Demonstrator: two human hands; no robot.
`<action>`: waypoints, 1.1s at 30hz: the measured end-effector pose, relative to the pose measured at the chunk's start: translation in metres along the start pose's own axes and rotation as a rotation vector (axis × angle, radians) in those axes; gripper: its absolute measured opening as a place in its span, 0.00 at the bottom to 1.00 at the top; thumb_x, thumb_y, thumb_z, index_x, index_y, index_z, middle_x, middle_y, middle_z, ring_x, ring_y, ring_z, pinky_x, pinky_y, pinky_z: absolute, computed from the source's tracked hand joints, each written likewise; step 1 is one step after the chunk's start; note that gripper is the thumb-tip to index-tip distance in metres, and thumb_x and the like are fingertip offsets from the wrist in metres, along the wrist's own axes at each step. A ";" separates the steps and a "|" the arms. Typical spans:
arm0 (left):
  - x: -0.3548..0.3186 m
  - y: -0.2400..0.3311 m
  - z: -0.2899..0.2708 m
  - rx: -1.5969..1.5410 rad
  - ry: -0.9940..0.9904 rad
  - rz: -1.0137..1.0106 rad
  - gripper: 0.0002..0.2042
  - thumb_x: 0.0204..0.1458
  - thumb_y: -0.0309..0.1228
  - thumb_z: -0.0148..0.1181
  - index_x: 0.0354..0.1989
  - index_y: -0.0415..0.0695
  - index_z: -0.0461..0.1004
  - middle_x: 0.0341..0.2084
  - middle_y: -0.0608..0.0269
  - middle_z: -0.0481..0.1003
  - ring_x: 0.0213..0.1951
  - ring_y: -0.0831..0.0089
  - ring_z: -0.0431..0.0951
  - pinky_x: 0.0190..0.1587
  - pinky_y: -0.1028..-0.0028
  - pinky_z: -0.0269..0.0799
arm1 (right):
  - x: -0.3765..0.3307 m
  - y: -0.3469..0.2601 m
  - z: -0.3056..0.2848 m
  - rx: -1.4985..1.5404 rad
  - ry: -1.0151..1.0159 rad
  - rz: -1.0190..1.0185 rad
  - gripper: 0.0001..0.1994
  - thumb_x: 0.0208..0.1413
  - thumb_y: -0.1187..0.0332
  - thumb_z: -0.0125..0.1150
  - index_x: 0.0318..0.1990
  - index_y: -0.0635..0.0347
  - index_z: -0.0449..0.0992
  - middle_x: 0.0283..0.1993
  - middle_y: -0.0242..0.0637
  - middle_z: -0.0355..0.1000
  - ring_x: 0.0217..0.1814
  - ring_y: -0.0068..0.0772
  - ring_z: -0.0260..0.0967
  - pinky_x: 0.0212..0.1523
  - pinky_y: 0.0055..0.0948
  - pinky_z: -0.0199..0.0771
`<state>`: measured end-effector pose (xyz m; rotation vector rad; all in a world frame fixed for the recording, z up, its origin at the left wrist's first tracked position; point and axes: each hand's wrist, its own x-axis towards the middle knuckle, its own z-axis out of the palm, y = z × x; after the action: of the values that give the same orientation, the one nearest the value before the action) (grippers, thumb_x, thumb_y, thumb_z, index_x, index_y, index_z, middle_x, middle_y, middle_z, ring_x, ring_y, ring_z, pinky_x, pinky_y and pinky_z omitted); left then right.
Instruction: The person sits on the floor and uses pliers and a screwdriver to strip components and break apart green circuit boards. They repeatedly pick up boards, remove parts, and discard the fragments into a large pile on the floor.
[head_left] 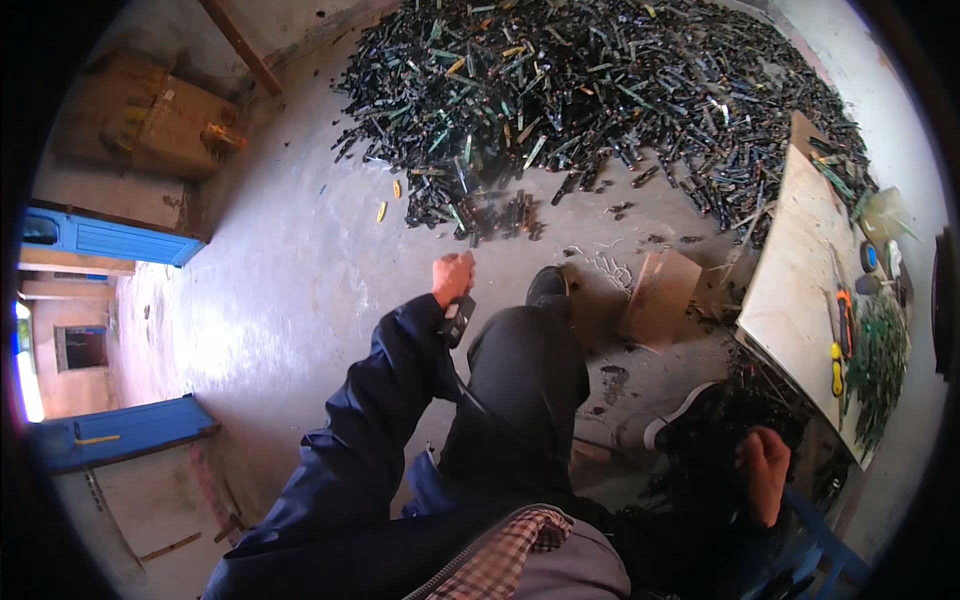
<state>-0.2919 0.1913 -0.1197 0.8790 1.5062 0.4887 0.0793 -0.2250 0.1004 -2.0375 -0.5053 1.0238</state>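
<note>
- Left hand [453,277] is raised over the floor, fist closed on a small dark tool [457,320]; a thin cable is seen running from it down along the dark trouser leg [525,390]. The kind of tool cannot be told.
- Tool is held clear of the lap, likely so the cable hangs free.
- Right hand [765,470] is lowered at the person's right side, fingers curled loosely into a dark tangle of scrap [715,425] under the surface edge; whether anything is gripped cannot be told.
- A black shoe [547,283] is set on the floor just past the left hand; a second shoe with a white sole [675,420] lies near the right hand.
- A brown cardboard piece [660,297] leans near the first shoe.
- A pale surface [790,290] is at the right, kept within arm's reach; orange and yellow handled tools [842,335] and green strips lie along its far side.
- A big pile of dark sticks [600,90] is heaped on the grey floor [290,270] ahead, with strays spread toward the feet.
- Cardboard boxes [160,120] are stacked at the upper left, by the blue door [110,240].
</note>
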 end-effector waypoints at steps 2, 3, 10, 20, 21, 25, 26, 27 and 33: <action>0.012 -0.024 0.007 0.073 -0.005 -0.088 0.12 0.51 0.37 0.55 0.23 0.42 0.70 0.13 0.65 0.69 0.11 0.75 0.66 0.11 0.74 0.59 | 0.004 -0.002 0.016 -0.083 -0.048 0.070 0.11 0.58 0.66 0.53 0.39 0.68 0.72 0.26 0.32 0.69 0.25 0.20 0.64 0.27 0.20 0.63; 0.012 -0.026 0.015 0.155 0.022 -0.083 0.12 0.50 0.36 0.55 0.20 0.42 0.70 0.13 0.66 0.68 0.10 0.76 0.66 0.11 0.76 0.57 | 0.009 -0.004 0.023 -0.126 -0.076 0.104 0.11 0.57 0.66 0.53 0.39 0.67 0.72 0.26 0.31 0.68 0.25 0.19 0.63 0.26 0.20 0.62; 0.082 -0.043 0.063 0.734 0.218 0.362 0.19 0.48 0.43 0.53 0.24 0.34 0.73 0.17 0.43 0.72 0.23 0.51 0.74 0.29 0.60 0.68 | 0.043 0.004 0.051 -0.250 -0.180 0.179 0.13 0.54 0.69 0.55 0.42 0.71 0.73 0.28 0.37 0.71 0.29 0.22 0.66 0.31 0.25 0.66; 0.124 -0.045 0.110 0.911 0.159 0.123 0.18 0.48 0.42 0.48 0.33 0.38 0.76 0.33 0.39 0.75 0.40 0.44 0.75 0.45 0.54 0.69 | 0.062 0.017 0.082 -0.214 -0.313 0.426 0.11 0.55 0.71 0.55 0.41 0.70 0.73 0.28 0.35 0.71 0.29 0.21 0.66 0.31 0.24 0.66; 0.128 -0.050 0.108 0.922 0.160 0.101 0.18 0.48 0.42 0.48 0.34 0.38 0.76 0.34 0.40 0.75 0.41 0.44 0.75 0.46 0.55 0.69 | 0.064 0.017 0.081 -0.225 -0.316 0.424 0.11 0.55 0.71 0.55 0.42 0.70 0.73 0.28 0.36 0.71 0.29 0.21 0.66 0.31 0.24 0.66; 0.139 -0.068 0.103 0.954 0.153 0.066 0.19 0.49 0.43 0.48 0.35 0.38 0.76 0.35 0.41 0.76 0.41 0.45 0.75 0.46 0.55 0.69 | 0.082 -0.009 0.083 -0.266 -0.423 0.492 0.13 0.61 0.64 0.50 0.45 0.63 0.73 0.23 0.31 0.67 0.24 0.21 0.62 0.26 0.23 0.62; 0.143 -0.073 0.101 0.958 0.163 0.070 0.19 0.49 0.44 0.48 0.35 0.38 0.76 0.34 0.42 0.76 0.41 0.45 0.75 0.45 0.55 0.69 | 0.084 -0.003 0.082 -0.316 -0.430 0.440 0.13 0.61 0.64 0.50 0.45 0.63 0.73 0.23 0.31 0.67 0.24 0.21 0.62 0.26 0.23 0.62; 0.145 -0.076 0.101 0.964 0.169 0.076 0.20 0.49 0.45 0.48 0.34 0.38 0.76 0.34 0.43 0.76 0.41 0.46 0.75 0.45 0.55 0.69 | 0.084 0.009 0.080 -0.365 -0.434 0.390 0.13 0.61 0.65 0.50 0.45 0.63 0.73 0.23 0.31 0.67 0.23 0.21 0.62 0.26 0.23 0.62; 0.159 -0.051 0.123 0.911 0.151 0.074 0.25 0.51 0.52 0.48 0.33 0.39 0.76 0.31 0.44 0.77 0.39 0.47 0.76 0.43 0.55 0.70 | 0.092 0.012 0.084 -0.399 -0.400 0.456 0.13 0.60 0.65 0.51 0.45 0.65 0.74 0.24 0.32 0.68 0.25 0.21 0.63 0.27 0.23 0.64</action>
<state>-0.1761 0.2569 -0.2790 1.6243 1.8577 -0.1251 0.0669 -0.1346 0.0149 -2.3685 -0.4852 1.7409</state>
